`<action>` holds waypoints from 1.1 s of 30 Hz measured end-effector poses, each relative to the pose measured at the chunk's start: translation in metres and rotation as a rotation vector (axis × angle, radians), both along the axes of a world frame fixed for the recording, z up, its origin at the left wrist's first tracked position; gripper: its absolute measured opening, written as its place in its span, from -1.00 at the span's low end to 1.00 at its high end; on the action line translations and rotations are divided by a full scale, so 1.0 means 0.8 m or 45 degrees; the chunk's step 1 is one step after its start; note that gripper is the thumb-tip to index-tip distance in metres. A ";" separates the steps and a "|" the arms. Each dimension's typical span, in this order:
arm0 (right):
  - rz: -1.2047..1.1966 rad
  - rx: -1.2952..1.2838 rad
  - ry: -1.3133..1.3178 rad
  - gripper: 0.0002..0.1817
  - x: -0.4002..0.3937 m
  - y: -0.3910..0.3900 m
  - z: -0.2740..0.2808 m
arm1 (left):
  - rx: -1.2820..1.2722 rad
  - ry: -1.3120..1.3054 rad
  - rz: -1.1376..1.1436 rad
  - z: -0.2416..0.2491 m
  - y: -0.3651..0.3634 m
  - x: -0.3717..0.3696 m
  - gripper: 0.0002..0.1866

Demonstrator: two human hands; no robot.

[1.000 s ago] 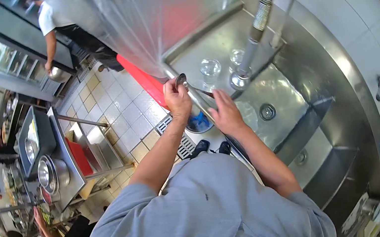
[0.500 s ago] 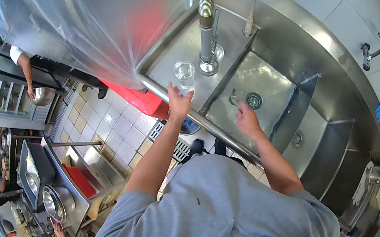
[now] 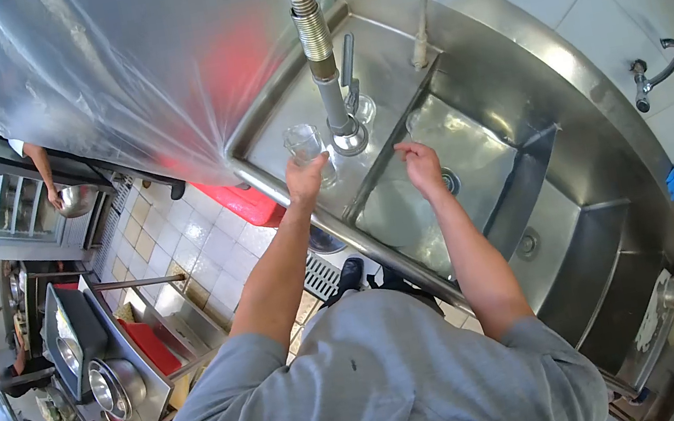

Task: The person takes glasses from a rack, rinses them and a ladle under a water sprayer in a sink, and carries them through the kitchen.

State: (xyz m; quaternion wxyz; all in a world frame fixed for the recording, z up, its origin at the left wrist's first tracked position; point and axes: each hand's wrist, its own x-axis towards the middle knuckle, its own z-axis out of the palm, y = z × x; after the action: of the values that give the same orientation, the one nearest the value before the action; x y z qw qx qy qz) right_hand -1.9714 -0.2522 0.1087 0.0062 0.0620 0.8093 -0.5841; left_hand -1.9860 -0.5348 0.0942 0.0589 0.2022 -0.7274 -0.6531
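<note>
A clear drinking glass stands on the steel drainboard left of the basin. My left hand is closed around its lower part, thumb on the right side. Over the left sink basin hangs my right hand, its fingers curled and pointing left toward the divider. Whatever is in those fingers, if anything, I cannot make out. Just beyond the glass hangs the spray faucet head on its coiled hose. A second clear glass is partly hidden behind it.
A metal rail runs along the sink's front edge. Another basin lies to the right, with wall taps beyond. Clear plastic sheeting hangs at left. Co-workers' hands and steel bowls are further left.
My left hand has gone from open beside the glass to closed around it. My right hand has moved up and left; the small dark curved item by its fingers no longer shows.
</note>
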 end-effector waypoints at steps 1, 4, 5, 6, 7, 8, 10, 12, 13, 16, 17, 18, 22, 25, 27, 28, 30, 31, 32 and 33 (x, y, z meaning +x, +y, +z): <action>0.000 0.042 0.068 -0.62 -0.011 -0.005 -0.006 | 0.108 -0.051 -0.037 -0.008 -0.005 0.001 -0.26; 0.040 0.428 -0.009 -0.32 -0.030 -0.030 0.026 | 0.345 -0.285 -0.050 0.036 0.000 0.012 -0.27; 0.037 0.425 -0.006 -0.32 -0.037 -0.038 0.025 | 0.342 -0.282 -0.053 0.052 0.003 0.018 -0.27; 0.015 0.424 0.037 -0.15 -0.045 -0.045 0.020 | 0.484 -0.339 -0.098 0.065 0.005 0.024 -0.38; -0.007 0.422 0.080 0.03 -0.051 -0.053 0.015 | 0.625 -0.396 -0.145 0.075 0.007 0.028 -0.49; -0.013 0.418 0.085 0.03 -0.059 -0.060 0.004 | 0.620 -0.392 -0.150 0.076 0.007 0.028 -0.49; -0.081 0.478 0.364 0.16 -0.070 -0.076 -0.017 | 0.544 -0.469 -0.063 0.076 0.006 0.031 -0.48; -0.102 0.428 0.334 0.16 -0.074 -0.087 -0.005 | 0.545 -0.530 -0.139 0.049 -0.009 0.029 -0.37; -0.095 0.380 0.320 0.13 -0.080 -0.092 -0.003 | 0.609 -0.585 -0.152 0.055 -0.011 0.033 -0.26; -0.116 0.296 0.298 0.07 -0.090 -0.106 0.005 | 0.671 -0.677 -0.177 0.061 -0.016 0.044 -0.13; -0.146 0.266 0.291 0.02 -0.094 -0.109 0.004 | 0.673 -0.712 -0.195 0.063 -0.017 0.047 -0.10; -0.146 0.264 0.293 0.02 -0.098 -0.110 0.002 | 0.671 -0.710 -0.194 0.066 -0.017 0.049 -0.10; -0.101 0.320 0.372 -0.04 -0.105 -0.096 -0.010 | 0.628 -0.683 -0.321 0.066 -0.008 0.049 -0.05; -0.100 0.462 0.425 -0.06 -0.081 -0.066 0.013 | 0.406 -0.691 -0.410 0.084 0.017 0.056 -0.13; -0.047 0.567 0.399 -0.11 -0.064 -0.032 0.034 | 0.377 -0.656 -0.478 0.104 0.048 0.058 -0.25; -0.054 0.580 0.384 -0.11 -0.054 -0.010 0.041 | 0.387 -0.669 -0.491 0.098 0.059 0.054 -0.25; 0.158 0.814 0.180 -0.14 -0.028 0.029 0.097 | 0.131 -0.702 -0.727 0.082 0.085 0.043 -0.33; 0.151 0.909 0.177 -0.18 -0.015 0.047 0.109 | 0.225 -0.696 -0.610 0.090 0.108 0.048 -0.40; 0.132 0.920 0.160 -0.18 -0.006 0.066 0.122 | 0.230 -0.705 -0.636 0.088 0.126 0.048 -0.40; 0.202 1.069 0.143 -0.20 0.001 0.086 0.134 | 0.121 -0.643 -0.667 0.088 0.144 0.047 -0.38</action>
State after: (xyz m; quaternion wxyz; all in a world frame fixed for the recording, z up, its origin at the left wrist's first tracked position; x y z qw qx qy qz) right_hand -1.9706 -0.1834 0.2162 -0.0186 -0.0352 0.9781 -0.2043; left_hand -1.9485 -0.4193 0.1644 -0.3012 0.1665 -0.7149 -0.6086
